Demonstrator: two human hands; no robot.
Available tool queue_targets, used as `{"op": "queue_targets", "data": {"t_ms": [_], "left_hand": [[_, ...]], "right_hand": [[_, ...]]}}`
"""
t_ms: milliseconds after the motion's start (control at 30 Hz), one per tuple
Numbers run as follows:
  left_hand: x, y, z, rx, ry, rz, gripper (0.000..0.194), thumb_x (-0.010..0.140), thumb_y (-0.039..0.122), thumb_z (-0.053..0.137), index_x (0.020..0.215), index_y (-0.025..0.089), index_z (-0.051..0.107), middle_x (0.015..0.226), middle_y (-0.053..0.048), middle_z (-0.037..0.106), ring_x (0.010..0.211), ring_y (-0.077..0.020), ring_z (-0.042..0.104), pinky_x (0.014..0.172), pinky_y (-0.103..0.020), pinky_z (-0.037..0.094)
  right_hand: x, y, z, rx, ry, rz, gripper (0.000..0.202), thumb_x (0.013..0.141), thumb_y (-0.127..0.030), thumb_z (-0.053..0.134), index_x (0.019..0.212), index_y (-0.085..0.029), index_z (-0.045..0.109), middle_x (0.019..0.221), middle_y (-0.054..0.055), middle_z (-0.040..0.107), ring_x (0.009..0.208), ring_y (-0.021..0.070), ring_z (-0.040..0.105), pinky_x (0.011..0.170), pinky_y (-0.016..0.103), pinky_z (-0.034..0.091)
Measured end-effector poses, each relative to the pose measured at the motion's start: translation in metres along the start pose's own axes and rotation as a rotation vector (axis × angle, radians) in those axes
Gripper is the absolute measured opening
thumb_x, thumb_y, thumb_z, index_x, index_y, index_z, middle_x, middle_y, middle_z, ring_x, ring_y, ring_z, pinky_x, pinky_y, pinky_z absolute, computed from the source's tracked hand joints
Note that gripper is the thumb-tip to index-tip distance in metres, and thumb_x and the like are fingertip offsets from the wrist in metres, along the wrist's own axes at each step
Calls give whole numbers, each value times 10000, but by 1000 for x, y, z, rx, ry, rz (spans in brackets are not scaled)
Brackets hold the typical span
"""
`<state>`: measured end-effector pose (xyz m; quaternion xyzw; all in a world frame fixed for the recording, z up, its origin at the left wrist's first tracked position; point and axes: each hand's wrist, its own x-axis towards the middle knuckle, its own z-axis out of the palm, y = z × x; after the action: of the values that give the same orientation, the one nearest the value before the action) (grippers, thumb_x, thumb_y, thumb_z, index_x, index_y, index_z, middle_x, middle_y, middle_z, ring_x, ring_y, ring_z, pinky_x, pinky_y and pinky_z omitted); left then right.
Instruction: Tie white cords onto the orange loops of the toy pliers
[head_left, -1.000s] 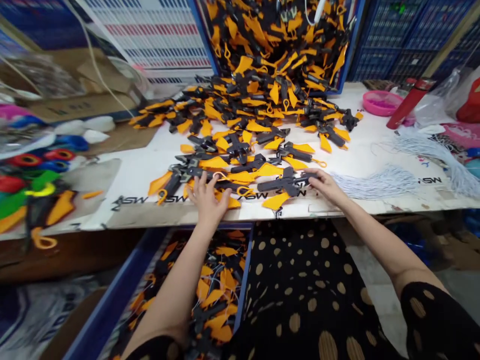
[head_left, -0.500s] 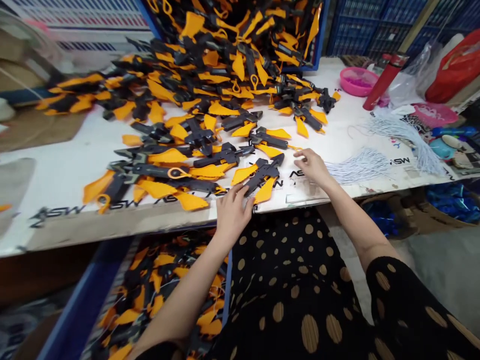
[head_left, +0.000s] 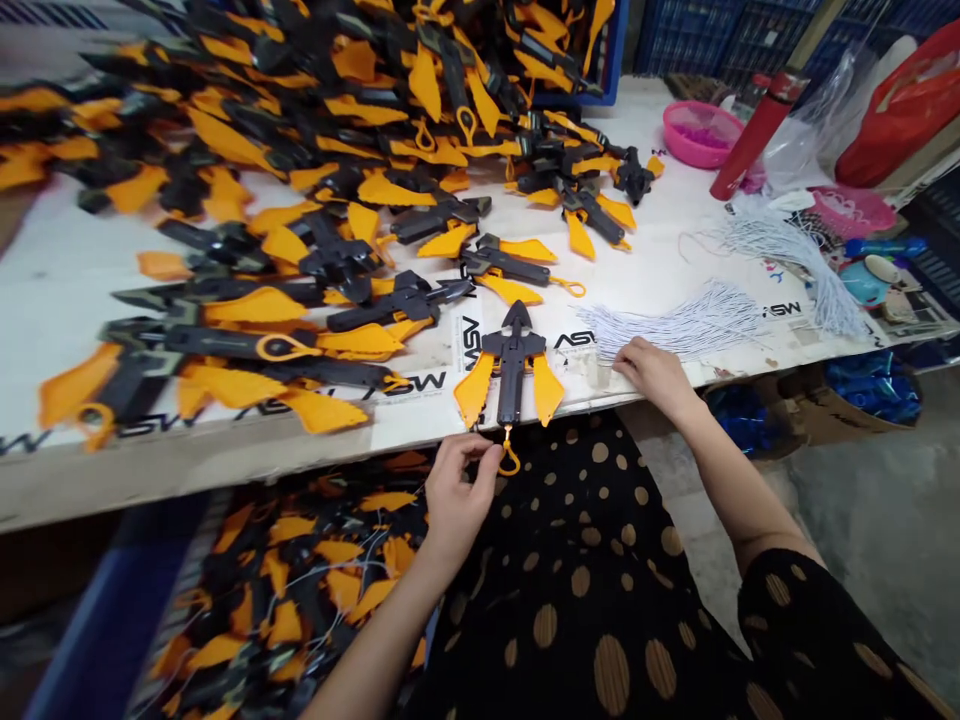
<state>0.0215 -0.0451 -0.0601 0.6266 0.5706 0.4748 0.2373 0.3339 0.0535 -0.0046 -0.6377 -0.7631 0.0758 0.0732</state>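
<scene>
A black and orange winged plastic toy [head_left: 512,372] lies near the table's front edge, its pointed tip facing away from me. Its orange pull ring [head_left: 510,460] hangs past the edge, pinched between the thumb and fingers of my left hand [head_left: 460,490]. At the near left end of a bundle of white strings [head_left: 697,322], my right hand [head_left: 660,377] has its fingers closed on string ends. How many strings it grips is hidden. Several similar toys [head_left: 352,310] lie to the left of the one by my left hand.
A large heap of the same toys [head_left: 352,110] spills from a blue crate [head_left: 616,60] at the back. Below the table, another crate holds toys with strings [head_left: 345,580]. At the right are a pink bowl [head_left: 701,135], a red cylinder [head_left: 757,135] and a second string bundle [head_left: 817,270].
The toy has turned so that its tip points away and its ring toward me. My left hand has shifted from its body to the ring. My right hand has moved right onto the strings.
</scene>
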Motion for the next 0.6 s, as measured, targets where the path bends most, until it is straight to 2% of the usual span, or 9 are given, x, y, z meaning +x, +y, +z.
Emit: {"op": "queue_targets", "data": {"t_ms": [67, 167, 267, 333, 433, 533, 600], "left_hand": [[-3, -5, 0, -52, -44, -171, 213, 901, 403, 655, 938, 193, 656, 897, -41, 696, 840, -173, 676, 805, -312, 553], [-1, -5, 5, -246, -181, -393, 334, 874, 494, 658, 999, 184, 638, 921, -70, 752, 785, -176, 700, 765, -314, 566], [2, 3, 12, -396, -256, -490, 375, 847, 518, 682, 977, 171, 626, 829, -76, 767, 696, -169, 695, 698, -299, 565], [2, 7, 13, -412, -208, -500, 360, 836, 496, 705, 962, 166, 637, 788, -71, 767, 703, -171, 705, 697, -289, 562], [-4, 4, 7, -365, -57, -473, 320, 834, 452, 715, 960, 162, 661, 823, -76, 778, 782, -184, 735, 740, -293, 570], [-14, -5, -2, -291, 81, -457, 290, 818, 422, 732, 928, 160, 671, 815, -75, 777, 786, -189, 748, 741, -296, 578], [-21, -9, -3, -277, 115, -457, 279, 808, 414, 743, 899, 163, 664, 783, -68, 770, 758, -185, 748, 716, -286, 576]], "right_hand": [[1, -2, 2, -76, -20, -44, 196, 1033, -307, 510, 1064, -204, 674, 1115, 77, 668, 906, 208, 654, 649, 285, 363], [4, -4, 1, -113, -55, -65, 196, 1039, -306, 502, 1109, -195, 648, 1149, 90, 648, 916, 213, 650, 652, 290, 361], [8, -5, -2, -147, -92, -91, 180, 1041, -292, 497, 1100, -201, 640, 1139, 83, 644, 923, 216, 650, 672, 297, 363], [11, -6, -4, -224, -117, -118, 207, 1049, -282, 462, 1102, -179, 634, 1128, 99, 645, 887, 221, 650, 659, 309, 354], [11, -8, -4, -307, -118, -143, 265, 1062, -281, 403, 1131, -143, 618, 1131, 130, 644, 821, 229, 647, 624, 324, 342], [7, -11, -1, -217, -33, -145, 271, 1064, -281, 379, 1134, -157, 609, 1142, 128, 647, 845, 240, 652, 622, 321, 367], [3, -15, 3, -66, 45, -164, 255, 1060, -274, 379, 1127, -179, 606, 1142, 121, 653, 912, 249, 654, 675, 317, 420]]}}
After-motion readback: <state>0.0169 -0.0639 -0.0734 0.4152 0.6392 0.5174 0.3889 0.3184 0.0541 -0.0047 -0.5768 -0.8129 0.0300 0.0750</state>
